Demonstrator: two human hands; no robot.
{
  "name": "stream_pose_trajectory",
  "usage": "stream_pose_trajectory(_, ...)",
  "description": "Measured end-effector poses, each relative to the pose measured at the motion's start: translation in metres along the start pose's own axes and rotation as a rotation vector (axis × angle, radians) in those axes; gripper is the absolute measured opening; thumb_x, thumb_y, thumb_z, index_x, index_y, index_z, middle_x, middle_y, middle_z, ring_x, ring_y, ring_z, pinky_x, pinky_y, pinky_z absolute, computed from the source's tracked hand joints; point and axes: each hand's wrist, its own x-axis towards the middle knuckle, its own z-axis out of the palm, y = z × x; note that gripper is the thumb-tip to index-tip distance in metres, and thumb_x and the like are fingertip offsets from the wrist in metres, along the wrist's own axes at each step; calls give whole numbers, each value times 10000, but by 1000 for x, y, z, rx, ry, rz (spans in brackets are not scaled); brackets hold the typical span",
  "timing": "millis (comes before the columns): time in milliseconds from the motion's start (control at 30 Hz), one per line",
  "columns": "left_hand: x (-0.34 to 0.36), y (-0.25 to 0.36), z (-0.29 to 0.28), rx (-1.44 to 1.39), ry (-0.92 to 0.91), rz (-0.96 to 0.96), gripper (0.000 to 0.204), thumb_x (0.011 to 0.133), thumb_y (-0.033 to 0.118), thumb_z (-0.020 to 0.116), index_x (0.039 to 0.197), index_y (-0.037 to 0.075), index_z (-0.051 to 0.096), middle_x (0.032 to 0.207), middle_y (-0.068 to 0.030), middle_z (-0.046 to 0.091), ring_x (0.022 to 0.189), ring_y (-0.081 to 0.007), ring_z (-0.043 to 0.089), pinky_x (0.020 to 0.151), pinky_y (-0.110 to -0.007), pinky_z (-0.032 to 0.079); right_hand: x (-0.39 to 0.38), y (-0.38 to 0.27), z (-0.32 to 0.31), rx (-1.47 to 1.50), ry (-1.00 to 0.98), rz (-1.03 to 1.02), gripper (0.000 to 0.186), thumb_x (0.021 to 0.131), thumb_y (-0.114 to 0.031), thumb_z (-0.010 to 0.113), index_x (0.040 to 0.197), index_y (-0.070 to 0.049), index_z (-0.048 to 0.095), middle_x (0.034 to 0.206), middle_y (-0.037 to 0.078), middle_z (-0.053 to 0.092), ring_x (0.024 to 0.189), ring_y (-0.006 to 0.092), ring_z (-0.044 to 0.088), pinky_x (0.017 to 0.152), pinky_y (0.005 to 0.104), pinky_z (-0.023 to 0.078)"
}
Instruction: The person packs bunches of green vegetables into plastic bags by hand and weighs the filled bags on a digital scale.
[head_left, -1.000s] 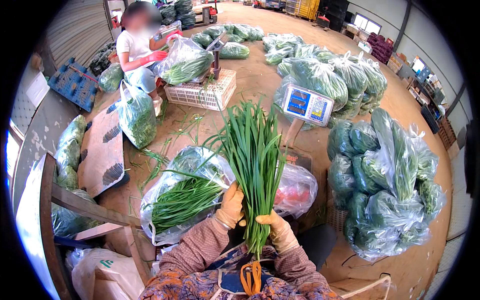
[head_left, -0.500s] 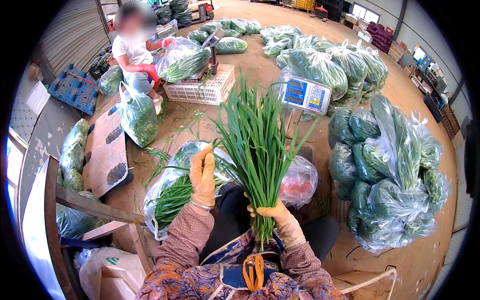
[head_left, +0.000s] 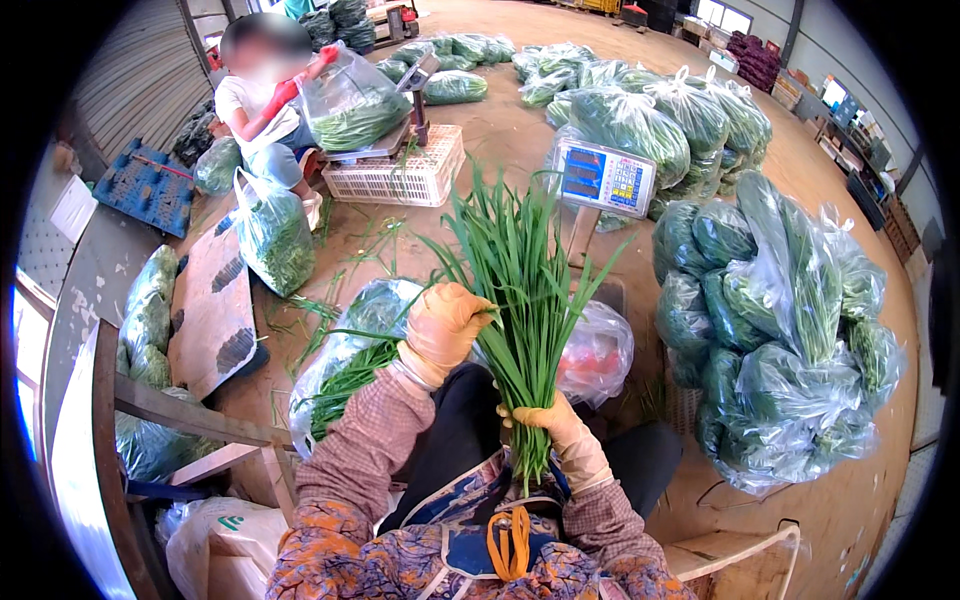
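Note:
Upright in front of my lap stands a bunch of long, flat green leaves, garlic chives by their look (head_left: 520, 290). My gloved right hand (head_left: 550, 420) is wrapped round its lower stems, and the stem ends stick out below the fist. My gloved left hand (head_left: 447, 335) is closed, its fingertips at the left edge of the leaves; what they pinch, if anything, is hidden. Below and left of that hand lies an open clear bag (head_left: 305, 400) with more of the same greens (head_left: 350, 390).
Past the bunch stands a scale display (head_left: 605, 178); a clear bag with something red (head_left: 597, 355) lies below it. Filled bags of greens (head_left: 790, 300) are piled at right. At far left a co-worker (head_left: 265, 110) handles a bag (head_left: 350, 110) above a white crate (head_left: 400, 175). A frame (head_left: 190, 410) stands near left.
My left hand has moved right to the bunch and its raised fingers have closed. The right hand keeps its hold. The co-worker has raised a hand and lifted the bag's top.

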Motion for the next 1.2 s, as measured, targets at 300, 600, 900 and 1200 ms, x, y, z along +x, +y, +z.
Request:
stream_pose_trajectory(300,-6,-14,20,-717,52,-639,298,713,91,737,607,41,463,589,45,415,554,-54,365,476,-227,316,2,-3,-4,29,35,-47,353,695,-94,645,1023,2,556,879,96,625,727,171,589,614,311,503)
stream_pose_trajectory(600,57,-18,39,-663,54,-755,233,729,193,713,634,15,595,544,40,487,493,-65,399,453,-246,329,6,-53,3,50,176,-191,429,678,-117,708,1052,9,539,870,96,614,732,186,589,687,299,493)
stream_pose_trajectory(900,132,-158,39,-1215,231,-966,333,864,331,568,901,2,603,681,6,541,534,-126,471,473,-258,380,-29,-85,-53,74,130,-505,598,687,-92,706,1202,46,436,1114,188,550,801,197,592,644,339,500)
stream_pose_trajectory(1200,-39,-70,162,436,-1161,-402,962,600,633,647,1283,1,405,1323,-216,383,1248,-420,297,1050,-369,241,-8,-116,-62,72,251,-643,686,635,-195,736,1199,46,428,1120,128,531,719,120,491,605,262,419)
